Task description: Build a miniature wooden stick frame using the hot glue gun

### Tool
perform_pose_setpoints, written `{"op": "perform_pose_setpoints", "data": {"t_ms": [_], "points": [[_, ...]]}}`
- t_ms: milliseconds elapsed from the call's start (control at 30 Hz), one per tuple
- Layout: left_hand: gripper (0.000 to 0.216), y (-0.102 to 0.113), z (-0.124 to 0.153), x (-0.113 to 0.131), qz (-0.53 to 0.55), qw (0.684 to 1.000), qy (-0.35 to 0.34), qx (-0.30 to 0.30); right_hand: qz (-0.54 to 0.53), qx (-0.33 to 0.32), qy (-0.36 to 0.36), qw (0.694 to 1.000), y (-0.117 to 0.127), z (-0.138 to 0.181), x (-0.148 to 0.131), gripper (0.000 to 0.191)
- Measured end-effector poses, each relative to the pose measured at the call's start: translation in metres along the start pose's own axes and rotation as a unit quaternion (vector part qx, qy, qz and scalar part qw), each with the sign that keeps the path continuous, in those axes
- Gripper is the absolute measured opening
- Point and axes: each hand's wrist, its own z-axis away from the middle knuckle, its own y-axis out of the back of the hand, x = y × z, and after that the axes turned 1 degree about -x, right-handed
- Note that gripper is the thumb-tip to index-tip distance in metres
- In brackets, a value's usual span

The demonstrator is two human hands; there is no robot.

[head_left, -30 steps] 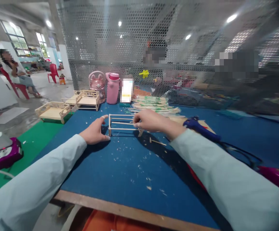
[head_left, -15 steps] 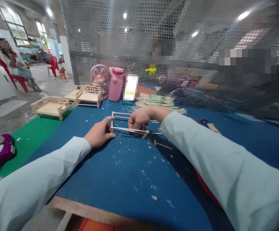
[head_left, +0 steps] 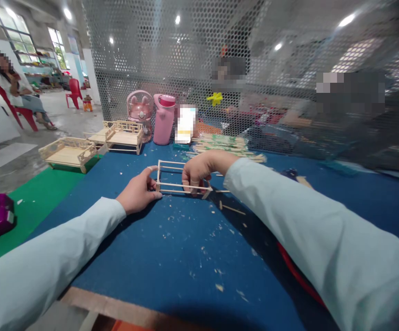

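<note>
A small box-shaped frame of thin wooden sticks [head_left: 171, 185] stands on the blue tabletop in front of me. My left hand [head_left: 140, 189] grips its left end, with the thumb low at the front corner and the fingers up by the post. Coming over from the right, my right hand [head_left: 197, 174] dips into the frame near its right end. Its fingers are bent and pressed together behind the front bars. Whatever they pinch is hidden. A short loose stick piece [head_left: 233, 208] lies on the table right of the frame.
Bundled sticks [head_left: 223, 143] lie behind my right hand. Farther back stand a pink bottle [head_left: 164, 122], another pink container [head_left: 140, 112] and a phone [head_left: 186, 124] before a mesh screen [head_left: 123, 59]. Finished-looking miniature wooden beds [head_left: 70, 154] are left. Wood chips [head_left: 219, 288] dot the blue tabletop [head_left: 144, 257].
The view has turned slightly, so most things sit a little farther left. Both hands remain at the stick frame in nearly the same pose.
</note>
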Motion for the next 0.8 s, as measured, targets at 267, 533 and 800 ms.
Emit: {"op": "perform_pose_setpoints", "data": {"t_ms": [267, 533, 800], "points": [[0.070, 0.001, 0.000, 0.002, 0.064, 0.997, 0.030, -0.012, -0.008, 0.009, 0.010, 1.000, -0.003, 0.000, 0.000, 0.035], [0.070, 0.001, -0.001, -0.003, 0.051, 0.998, 0.026, -0.005, -0.032, 0.099, 0.013, 0.994, -0.005, 0.019, 0.000, 0.034], [0.077, 0.002, -0.001, -0.001, 0.079, 0.996, 0.041, 0.005, -0.153, 0.566, 0.074, 0.806, -0.068, 0.061, 0.030, 0.044]]}}
